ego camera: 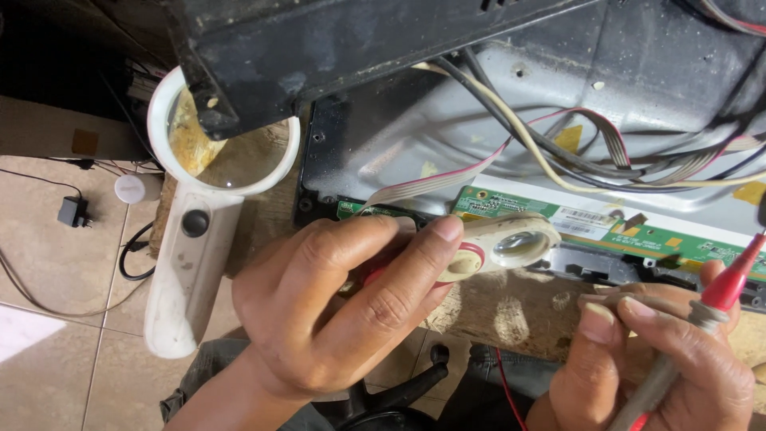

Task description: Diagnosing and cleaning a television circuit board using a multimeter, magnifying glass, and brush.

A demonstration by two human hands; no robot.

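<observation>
Only one view is given, taken from a camera worn on the head and aimed steeply downward at close range. The left hand is seen large at lower centre, and the right hand is cut off by the lower right corner, so the lens is held near both. Beyond the fingertips, a green circuit board and the grey metal back panel fill the upper frame. Left of the left hand, a white magnifier lies on the bench, and past it the tiled floor is seen far below. No second view is supplied, so nothing is shared.
</observation>
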